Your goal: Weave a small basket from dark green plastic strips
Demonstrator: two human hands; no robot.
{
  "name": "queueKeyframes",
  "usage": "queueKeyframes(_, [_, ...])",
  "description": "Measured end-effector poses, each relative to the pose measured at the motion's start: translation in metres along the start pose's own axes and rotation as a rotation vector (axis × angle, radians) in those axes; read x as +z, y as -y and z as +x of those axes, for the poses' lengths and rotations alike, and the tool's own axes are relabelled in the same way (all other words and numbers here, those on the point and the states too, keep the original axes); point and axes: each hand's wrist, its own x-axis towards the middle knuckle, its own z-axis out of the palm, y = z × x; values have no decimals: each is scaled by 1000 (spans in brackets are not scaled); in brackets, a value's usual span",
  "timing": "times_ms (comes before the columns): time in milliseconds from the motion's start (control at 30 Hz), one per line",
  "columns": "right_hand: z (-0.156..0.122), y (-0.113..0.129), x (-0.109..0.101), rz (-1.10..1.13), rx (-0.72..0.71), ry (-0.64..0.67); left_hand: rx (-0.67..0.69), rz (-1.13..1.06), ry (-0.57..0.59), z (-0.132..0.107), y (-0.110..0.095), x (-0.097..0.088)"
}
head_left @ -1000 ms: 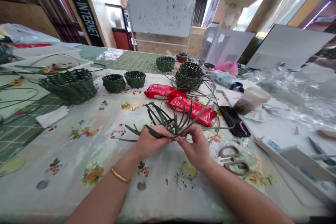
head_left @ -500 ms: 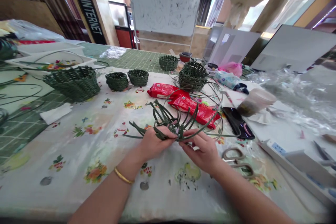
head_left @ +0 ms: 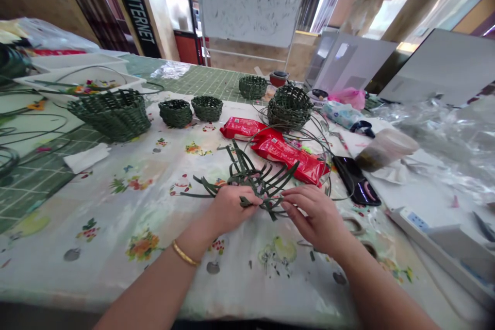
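Note:
A partly woven basket (head_left: pixel 251 179) of dark green strips lies in front of me, its loose strip ends fanning up and outward. My left hand (head_left: pixel 234 209) is closed on the near left side of this weave, thumb and fingers pinching the strips. At its near right edge, my right hand (head_left: pixel 311 214) pinches a green strip (head_left: pixel 276 199) between thumb and forefinger. Part of the weave is hidden behind the left fingers. Scissors (head_left: pixel 359 234) lie partly covered by my right wrist.
Behind the weave are red packets (head_left: pixel 288 154) and a round green basket (head_left: pixel 290 108) amid coiled strips. Further left stand two small baskets (head_left: pixel 175 113) and a wider basket (head_left: pixel 112 116). A phone (head_left: pixel 358 180) and a power strip (head_left: pixel 415 219) lie to the right.
My right hand has moved right, away from my left hand, drawing along the strip. The left hand keeps its hold. The whole view has shifted slightly.

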Motion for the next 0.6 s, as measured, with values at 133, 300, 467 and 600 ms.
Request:
queueKeyframes(133, [0, -12, 1, 48, -51, 260, 34, 51, 46, -1, 1, 2])
queueKeyframes(300, [0, -17, 10, -6, -49, 382, 16, 44, 96, -2, 3, 2])
queueKeyframes(467, [-1, -22, 20, 138, 15, 407, 32, 2, 129, -1, 4, 0])
queueKeyframes(600, [-3, -19, 24, 229, 139, 357, 29, 64, 173, -1, 3, 0])
